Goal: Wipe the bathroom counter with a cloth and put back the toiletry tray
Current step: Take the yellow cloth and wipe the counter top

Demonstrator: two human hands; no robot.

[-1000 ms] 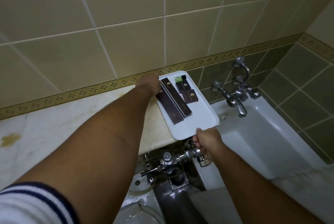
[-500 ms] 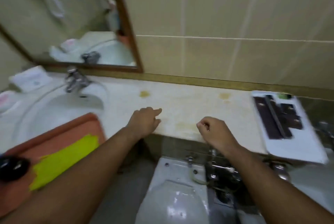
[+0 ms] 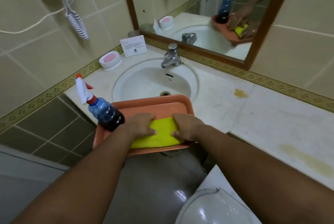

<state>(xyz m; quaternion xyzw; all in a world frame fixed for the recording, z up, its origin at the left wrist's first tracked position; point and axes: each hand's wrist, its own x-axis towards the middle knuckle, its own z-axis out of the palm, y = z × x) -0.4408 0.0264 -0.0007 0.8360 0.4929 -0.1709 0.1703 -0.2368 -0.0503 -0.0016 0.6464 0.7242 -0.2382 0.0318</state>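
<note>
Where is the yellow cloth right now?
In the head view, the yellow cloth lies low in the middle, in the orange tray before the sink, right of the spray bottle, between the left hand and right hand.

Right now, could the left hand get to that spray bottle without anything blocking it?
Probably yes. The left hand rests on the yellow cloth in the orange tray, and the spray bottle stands upright in the same tray just beside it, with nothing between them.
</note>
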